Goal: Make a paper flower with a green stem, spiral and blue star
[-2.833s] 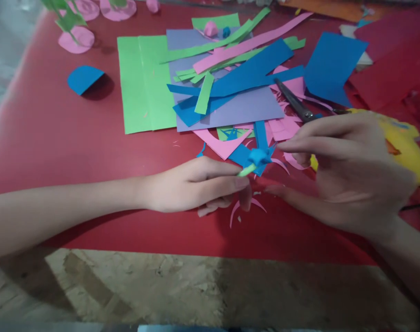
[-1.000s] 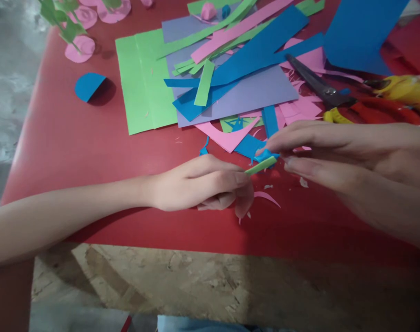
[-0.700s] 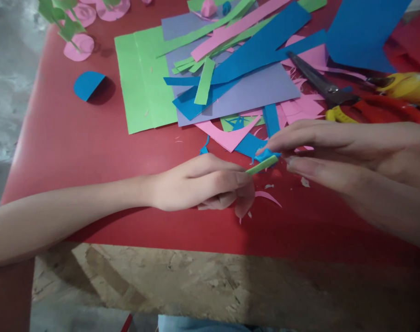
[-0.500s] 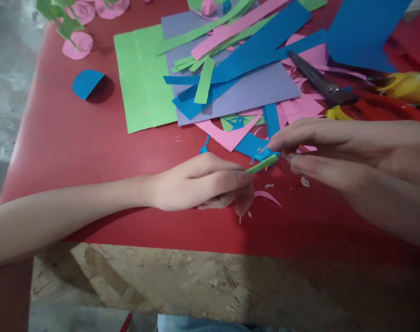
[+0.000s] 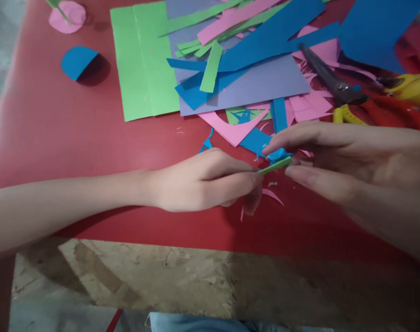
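Observation:
My left hand [image 5: 210, 184] comes in from the left, low over the red table, its fingers closed on a thin green paper strip [image 5: 274, 166]. At the strip's far end is a small crumpled blue paper piece [image 5: 279, 155]. My right hand [image 5: 348, 161] curls around that end from the right. Its index fingertip is at the blue piece and its thumb at the strip's tip, with the piece between them. Under the hands lie blue scraps [image 5: 254, 140] and a curved pink paper scrap [image 5: 274, 197].
Pink, blue, green and lilac paper [image 5: 244, 87] is piled behind the hands. Scissors [image 5: 334, 85] with yellow and red tools lie at right. A folded blue paper disc [image 5: 78, 62] and a pink paper round with green stem [image 5: 68, 17] stand left. The table's wooden edge [image 5: 161, 276] is nearest me.
The view has tilted down and shifted slightly. My left hand has moved the green strip a little rightward, its tip now close to my right thumb. The paper pile has not been disturbed.

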`<state>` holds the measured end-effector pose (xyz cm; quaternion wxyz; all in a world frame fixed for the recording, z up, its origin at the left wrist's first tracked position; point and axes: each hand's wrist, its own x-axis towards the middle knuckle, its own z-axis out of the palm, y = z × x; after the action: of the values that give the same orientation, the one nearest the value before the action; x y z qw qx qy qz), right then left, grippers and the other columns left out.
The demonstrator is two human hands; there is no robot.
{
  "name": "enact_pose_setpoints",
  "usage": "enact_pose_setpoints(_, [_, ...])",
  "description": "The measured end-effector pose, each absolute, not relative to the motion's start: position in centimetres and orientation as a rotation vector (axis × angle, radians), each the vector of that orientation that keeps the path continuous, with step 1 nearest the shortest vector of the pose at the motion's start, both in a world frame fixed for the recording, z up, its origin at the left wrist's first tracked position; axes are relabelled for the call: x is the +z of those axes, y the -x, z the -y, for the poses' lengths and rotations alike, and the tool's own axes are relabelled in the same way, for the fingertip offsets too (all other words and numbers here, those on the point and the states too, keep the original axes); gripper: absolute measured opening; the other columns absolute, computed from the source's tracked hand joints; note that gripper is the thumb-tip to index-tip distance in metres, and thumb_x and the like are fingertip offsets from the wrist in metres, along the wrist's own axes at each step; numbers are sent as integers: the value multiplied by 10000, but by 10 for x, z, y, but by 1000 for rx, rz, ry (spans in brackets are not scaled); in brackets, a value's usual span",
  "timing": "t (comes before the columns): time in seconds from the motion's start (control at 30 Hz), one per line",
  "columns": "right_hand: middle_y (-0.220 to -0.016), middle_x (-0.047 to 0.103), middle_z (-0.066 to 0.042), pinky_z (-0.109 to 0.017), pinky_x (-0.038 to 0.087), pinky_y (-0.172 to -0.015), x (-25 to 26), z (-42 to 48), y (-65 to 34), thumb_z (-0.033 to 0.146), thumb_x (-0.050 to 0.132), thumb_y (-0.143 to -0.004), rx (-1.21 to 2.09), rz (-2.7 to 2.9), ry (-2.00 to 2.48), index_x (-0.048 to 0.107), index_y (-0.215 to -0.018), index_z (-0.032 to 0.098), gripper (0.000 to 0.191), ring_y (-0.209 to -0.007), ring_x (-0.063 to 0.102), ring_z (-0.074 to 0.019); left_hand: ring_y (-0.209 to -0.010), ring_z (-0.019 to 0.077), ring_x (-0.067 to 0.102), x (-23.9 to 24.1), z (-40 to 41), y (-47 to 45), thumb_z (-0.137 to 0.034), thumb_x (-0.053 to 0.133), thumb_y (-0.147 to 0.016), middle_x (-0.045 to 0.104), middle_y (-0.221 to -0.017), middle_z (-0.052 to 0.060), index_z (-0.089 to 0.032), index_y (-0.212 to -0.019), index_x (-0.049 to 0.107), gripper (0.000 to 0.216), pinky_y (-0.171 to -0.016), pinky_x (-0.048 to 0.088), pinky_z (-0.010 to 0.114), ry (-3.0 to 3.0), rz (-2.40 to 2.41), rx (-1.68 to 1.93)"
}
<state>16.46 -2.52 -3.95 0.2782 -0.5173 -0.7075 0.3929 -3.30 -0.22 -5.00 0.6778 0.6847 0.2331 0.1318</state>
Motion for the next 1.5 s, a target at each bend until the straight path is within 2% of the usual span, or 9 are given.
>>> enact_pose_setpoints(0.2, [-796,622,117,3,442,-536,-38,26,-160,299,603,-774,1068,1863,1396,648,-846,283,86,-615,529,28,-378,25,345,-52,3,32,-181,338,-903,410,-444,-65,-133,-647,572,350,-457,368,140,-1559,-526,336])
enact_pose_setpoints(0.5, [-816,614,132,39,423,-586,-38,26,-163,265,596,-781,1053,1901,1402,640,-862,284,94,-666,531,52,-363,29,341,-51,3,31,-159,346,-884,417,-416,-61,-145,-610,559,347,-409,340,145,-1549,-522,332])
enact_pose_setpoints(0.67, [-829,612,141,45,422,-600,-40,26,-163,266,589,-790,1026,1926,1402,639,-886,308,116,-683,534,52,-435,29,455,-49,2,30,-131,364,-868,499,-470,-49,-147,-587,546,336,-432,370,130,-1522,-528,356])
enact_pose_setpoints(0.9, [-835,614,110,-42,467,-555,-38,28,-164,284,577,-799,1023,1952,1427,645,-879,320,111,-674,551,6,-548,45,562,-46,2,28,-101,378,-851,524,-481,-43,-152,-563,531,330,-514,429,111,-1508,-530,371])
enact_pose_setpoints(1.03, [-852,626,69,-97,513,-541,-35,27,-164,287,573,-798,1058,1934,1435,646,-900,334,134,-684,581,-40,-457,21,475,-47,2,29,-103,367,-857,493,-484,-51,-147,-584,528,321,-438,368,100,-1509,-525,353])
enact_pose_setpoints(1.17, [-864,620,51,-108,476,-467,-35,26,-165,321,599,-775,1075,1888,1470,638,-971,357,202,-632,556,-47,-398,13,344,-50,3,31,-152,341,-901,435,-505,-61,-135,-669,544,309,-387,320,114,-1536,-500,353])
enact_pose_setpoints(1.33, [-643,503,42,-74,434,-452,-41,26,-165,320,630,-740,1156,1785,1418,642,-895,302,156,-554,481,-27,-455,24,402,-52,5,33,-233,328,-940,452,-566,-48,-129,-770,550,299,-417,356,112,-1530,-547,421])
enact_pose_setpoints(1.5, [-646,515,29,-82,463,-481,-41,27,-162,332,634,-738,1147,1735,1408,648,-830,260,118,-588,520,-44,-469,24,413,-54,6,34,-283,324,-949,464,-585,-50,-125,-812,552,310,-445,366,118,-1531,-539,428])
